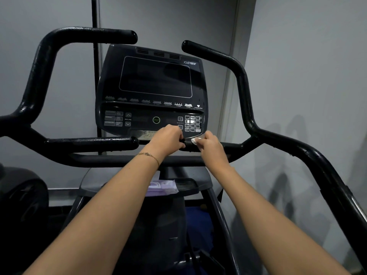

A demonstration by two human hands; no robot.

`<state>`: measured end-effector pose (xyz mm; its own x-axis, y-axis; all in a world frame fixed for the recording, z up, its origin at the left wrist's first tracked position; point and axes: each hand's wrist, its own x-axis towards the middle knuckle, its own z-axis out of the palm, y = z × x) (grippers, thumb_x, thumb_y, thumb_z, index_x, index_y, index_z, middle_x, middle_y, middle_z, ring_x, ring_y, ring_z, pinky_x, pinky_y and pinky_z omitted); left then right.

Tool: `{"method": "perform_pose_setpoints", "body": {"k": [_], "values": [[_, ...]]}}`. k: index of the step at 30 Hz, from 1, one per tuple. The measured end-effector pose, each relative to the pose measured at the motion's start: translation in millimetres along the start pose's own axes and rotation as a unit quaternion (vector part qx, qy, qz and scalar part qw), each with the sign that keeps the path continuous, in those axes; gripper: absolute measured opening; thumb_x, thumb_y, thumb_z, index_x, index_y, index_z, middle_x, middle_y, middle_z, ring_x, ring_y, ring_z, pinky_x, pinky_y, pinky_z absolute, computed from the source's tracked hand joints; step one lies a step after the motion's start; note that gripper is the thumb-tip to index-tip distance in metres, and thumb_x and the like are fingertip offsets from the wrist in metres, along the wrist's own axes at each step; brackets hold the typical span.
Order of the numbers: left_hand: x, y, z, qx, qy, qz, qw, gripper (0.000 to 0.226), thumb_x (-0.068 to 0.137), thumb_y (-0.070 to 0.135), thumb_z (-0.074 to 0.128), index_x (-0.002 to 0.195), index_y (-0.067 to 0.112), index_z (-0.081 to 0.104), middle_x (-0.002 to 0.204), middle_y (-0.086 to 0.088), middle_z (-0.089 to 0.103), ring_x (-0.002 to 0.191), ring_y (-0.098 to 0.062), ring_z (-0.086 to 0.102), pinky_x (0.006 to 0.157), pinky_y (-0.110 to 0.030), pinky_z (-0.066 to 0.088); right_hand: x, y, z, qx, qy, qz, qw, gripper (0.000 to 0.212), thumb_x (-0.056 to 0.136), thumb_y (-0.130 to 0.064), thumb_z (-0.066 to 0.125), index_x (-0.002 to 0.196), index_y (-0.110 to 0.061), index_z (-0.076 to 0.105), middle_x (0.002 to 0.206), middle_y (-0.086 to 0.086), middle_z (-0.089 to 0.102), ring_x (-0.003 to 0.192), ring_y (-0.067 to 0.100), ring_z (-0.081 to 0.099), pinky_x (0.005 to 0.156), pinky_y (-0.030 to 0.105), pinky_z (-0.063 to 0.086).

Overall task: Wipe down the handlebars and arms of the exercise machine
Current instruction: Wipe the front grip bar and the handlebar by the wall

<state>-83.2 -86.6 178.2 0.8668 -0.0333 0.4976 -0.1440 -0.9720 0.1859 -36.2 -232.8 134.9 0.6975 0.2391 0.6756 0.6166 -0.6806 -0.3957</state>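
Observation:
A black exercise machine fills the view, with its console (153, 92) in the middle. The left handlebar (37, 72) and the right handlebar (242, 84) curve up on either side. A short inner grip (230, 146) runs below the console on the right. My left hand (168, 138) is curled around that grip's free end. My right hand (210, 143) pinches a small white wipe (195, 140) against the grip just beside the left hand. The matching inner grip (91, 142) on the left is untouched.
A purple-and-white pack of wipes (162, 187) lies on the grey tray (190, 186) below the crossbar. A black round housing (21, 197) sits at the lower left. Grey walls close in behind and at the right.

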Motion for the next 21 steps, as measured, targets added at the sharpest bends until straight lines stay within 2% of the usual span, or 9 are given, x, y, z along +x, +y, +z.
{"method": "perform_pose_setpoints", "body": {"k": [4,7,10,13,15,16,17,19,21], "values": [[2.5,4.0,-2.8,0.038,-0.014,0.002,0.999,0.027,0.086,0.026,0.067,0.104,0.006,0.065,0.099,-0.009,0.067,0.088,-0.025,0.063,0.072,-0.032,0.052,5.0,14.6,-9.7,-0.043,0.004,0.035,0.998,0.015,0.093,-0.007,0.049,0.092,0.002,0.061,0.083,-0.001,0.035,0.074,0.016,0.037,0.067,0.027,0.028],[4.3,4.0,-2.2,0.050,-0.017,0.008,0.999,0.027,0.086,0.026,0.066,0.107,0.010,0.063,0.102,-0.008,0.065,0.091,-0.024,0.062,0.074,-0.032,0.052,11.0,4.0,-6.8,-0.078,-0.003,-0.001,0.997,0.019,0.089,0.006,0.046,0.095,0.003,0.064,0.086,0.002,0.034,0.079,0.019,0.037,0.068,0.030,0.031],[3.6,4.5,-2.3,0.057,-0.018,0.016,0.998,0.028,0.087,0.027,0.065,0.110,0.012,0.063,0.105,-0.007,0.064,0.093,-0.024,0.062,0.076,-0.031,0.051,3.8,7.5,-2.0,-0.038,-0.008,-0.004,0.999,0.012,0.094,-0.010,0.047,0.087,-0.004,0.055,0.080,-0.006,0.037,0.070,0.009,0.037,0.068,0.026,0.030],[3.8,4.6,-2.6,0.057,-0.024,0.014,0.998,0.027,0.087,0.026,0.064,0.111,0.013,0.062,0.105,-0.007,0.064,0.093,-0.024,0.062,0.076,-0.031,0.051,2.6,26.4,-6.9,-0.046,0.017,0.038,0.998,0.030,0.096,-0.022,0.047,0.098,0.006,0.056,0.074,-0.007,0.035,0.062,0.007,0.035,0.054,0.018,0.023],[4.8,6.0,-3.7,0.064,-0.032,0.014,0.997,0.026,0.087,0.025,0.065,0.109,0.011,0.062,0.105,-0.008,0.065,0.093,-0.025,0.062,0.076,-0.032,0.051,7.2,28.5,-13.3,-0.044,0.011,0.059,0.997,0.026,0.096,-0.015,0.048,0.100,0.008,0.060,0.076,-0.002,0.034,0.065,0.013,0.036,0.054,0.022,0.026],[6.0,7.0,-4.3,0.067,-0.036,0.012,0.997,0.025,0.087,0.025,0.065,0.108,0.011,0.063,0.104,-0.008,0.065,0.092,-0.025,0.062,0.075,-0.032,0.051,8.6,24.1,-14.3,-0.051,0.000,0.052,0.997,0.018,0.095,-0.007,0.048,0.093,0.004,0.063,0.079,0.002,0.035,0.070,0.017,0.037,0.059,0.024,0.028],[7.2,7.7,-5.1,0.070,-0.039,0.012,0.997,0.024,0.086,0.024,0.066,0.106,0.011,0.063,0.104,-0.008,0.064,0.092,-0.026,0.062,0.074,-0.032,0.050,7.8,17.1,-14.8,-0.062,-0.006,0.032,0.998,0.021,0.094,-0.001,0.048,0.079,-0.006,0.061,0.082,0.004,0.035,0.075,0.019,0.037,0.063,0.027,0.029],[10.0,8.5,-6.4,0.072,-0.045,0.011,0.996,0.022,0.084,0.024,0.068,0.101,0.012,0.063,0.103,-0.008,0.064,0.091,-0.026,0.062,0.073,-0.032,0.050,3.1,9.1,-10.9,-0.044,-0.003,0.027,0.999,0.039,0.095,-0.005,0.046,0.062,-0.025,0.036,0.080,-0.001,0.036,0.072,0.015,0.037,0.066,0.027,0.028],[11.8,7.9,-6.9,0.070,-0.048,0.011,0.996,0.022,0.083,0.025,0.069,0.100,0.012,0.063,0.102,-0.007,0.064,0.090,-0.025,0.062,0.074,-0.033,0.051,1.9,18.4,-3.8,-0.038,0.025,0.011,0.999,0.030,0.097,-0.019,0.046,0.067,-0.019,0.039,0.073,-0.008,0.034,0.065,0.005,0.036,0.062,0.023,0.027]]}}
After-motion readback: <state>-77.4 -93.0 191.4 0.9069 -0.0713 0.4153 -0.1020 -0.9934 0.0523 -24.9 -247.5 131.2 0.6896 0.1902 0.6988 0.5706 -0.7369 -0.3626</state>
